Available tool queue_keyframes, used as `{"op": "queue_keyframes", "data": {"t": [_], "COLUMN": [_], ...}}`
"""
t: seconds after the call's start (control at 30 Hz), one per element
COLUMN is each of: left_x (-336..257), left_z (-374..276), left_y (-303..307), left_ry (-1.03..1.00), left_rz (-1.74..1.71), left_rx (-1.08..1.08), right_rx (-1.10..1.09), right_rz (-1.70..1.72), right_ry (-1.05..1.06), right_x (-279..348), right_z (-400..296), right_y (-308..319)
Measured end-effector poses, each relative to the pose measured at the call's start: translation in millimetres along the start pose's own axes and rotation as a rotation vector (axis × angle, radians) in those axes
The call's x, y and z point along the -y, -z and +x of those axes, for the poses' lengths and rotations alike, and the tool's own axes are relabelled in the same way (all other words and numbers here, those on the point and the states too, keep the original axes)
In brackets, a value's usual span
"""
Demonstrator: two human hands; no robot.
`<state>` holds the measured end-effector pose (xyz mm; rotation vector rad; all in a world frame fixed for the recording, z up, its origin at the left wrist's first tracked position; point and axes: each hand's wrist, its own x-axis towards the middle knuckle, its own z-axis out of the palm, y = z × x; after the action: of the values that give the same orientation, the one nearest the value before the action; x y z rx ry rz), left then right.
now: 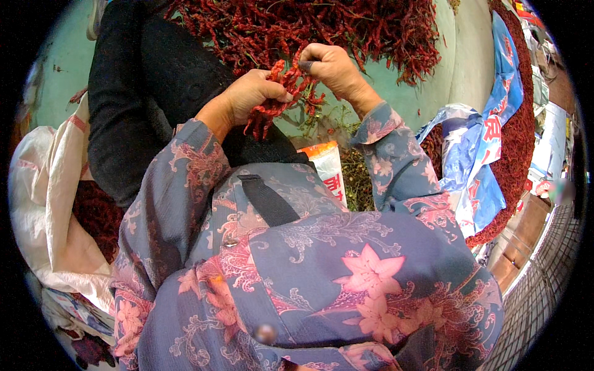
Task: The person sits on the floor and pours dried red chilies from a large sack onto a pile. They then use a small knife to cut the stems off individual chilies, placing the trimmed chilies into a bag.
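My left hand (254,95) holds a small bunch of wrinkled dried red chillies (267,111) between thumb and fingers. The chillies hang below its thumb and stick up past its fingertips. Just to the right, my right hand (333,69) has its fingertips pinched at the upper end of a chilli from the bunch; a dark covering or band shows at its thumb. Both hands are raised above my lap, in front of a large heap of dried red chillies (297,23). Below them, stalks and debris (357,181) lie in and around a white plastic bag (327,167) with an orange rim.
Pale green ground (399,92) shows under the heap. An open white woven sack (65,222) with red chillies stands at left. At right lie a blue and white printed plastic bag (478,157) and a long bed of red chillies (517,153). Dark cloth (181,92) covers my legs.
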<state>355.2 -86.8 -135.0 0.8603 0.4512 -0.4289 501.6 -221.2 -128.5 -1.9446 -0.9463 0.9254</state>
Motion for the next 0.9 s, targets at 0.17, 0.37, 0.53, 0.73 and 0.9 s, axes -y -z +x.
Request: {"op": "queue_keyframes", "data": {"t": [0.17,0.37,0.53,0.73,0.9], "left_x": [-6.8,3.1,3.5,5.3,7.6], "left_z": [-6.8,6.5,6.7,5.8,9.0], "left_y": [-9.3,-2.7,-0.9,-0.8,-0.6], "left_ry": [-0.066,-0.152,-0.181,-0.241,-0.244], "left_rz": [-0.086,-0.286,-0.305,-0.38,-0.247], "left_rx": [0.001,-0.128,-0.095,-0.053,-0.182], "right_rx": [0.026,0.378,-0.117,-0.123,-0.151], "right_rz": [-0.622,-0.822,-0.775,-0.994,-0.93], "right_ry": [0.037,-0.188,0.058,0.032,0.123], "right_x": [-37.3,-87.2,-79.2,-88.8,-76.8], "right_z": [-8.6,-59.6,-29.7,10.6,12.6], "right_y": [27.7,33.9,5.0,-29.1,-6.8]}}
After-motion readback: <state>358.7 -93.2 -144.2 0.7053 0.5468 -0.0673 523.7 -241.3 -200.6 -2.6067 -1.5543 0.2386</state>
